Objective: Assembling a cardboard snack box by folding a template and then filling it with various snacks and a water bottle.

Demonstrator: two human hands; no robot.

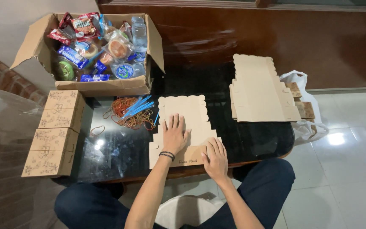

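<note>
Under both hands (174, 135), flat box blank (191, 111) partly hidden.

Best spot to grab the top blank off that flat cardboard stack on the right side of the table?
Probably the stack's near right corner, coming from the right: that edge overhangs the table rim beside the white bag, so fingers can slip under. Both the left hand and right hand press the flat blank.
</note>
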